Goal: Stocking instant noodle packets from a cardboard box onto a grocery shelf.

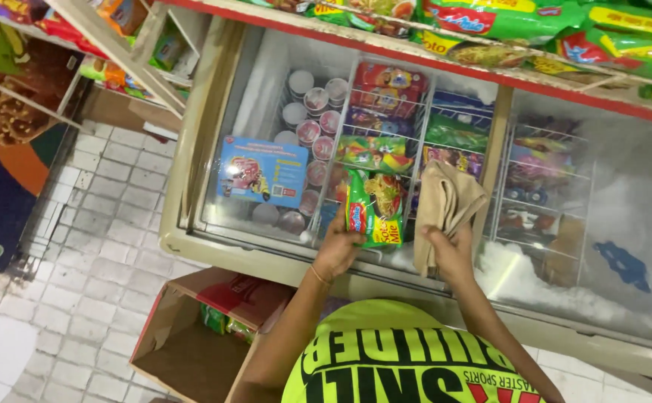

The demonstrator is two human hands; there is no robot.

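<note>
My left hand [338,250] grips a green and red noodle packet [374,207] by its lower edge, held upright over the glass lid of a chest freezer [214,242]. My right hand [451,254] holds a beige cloth [445,205] that stands bunched above the fist, just right of the packet. Both hands hover at the freezer's front edge, over wire baskets [385,134] of colourful frozen packs.
Round ice cream cups [312,112] fill the freezer's left part, with a blue sticker [261,172] on the glass. Frost [520,280] piles at the right. A shelf of snack bags [535,26] hangs above. An open cardboard box [191,336] sits on the tiled floor [79,246].
</note>
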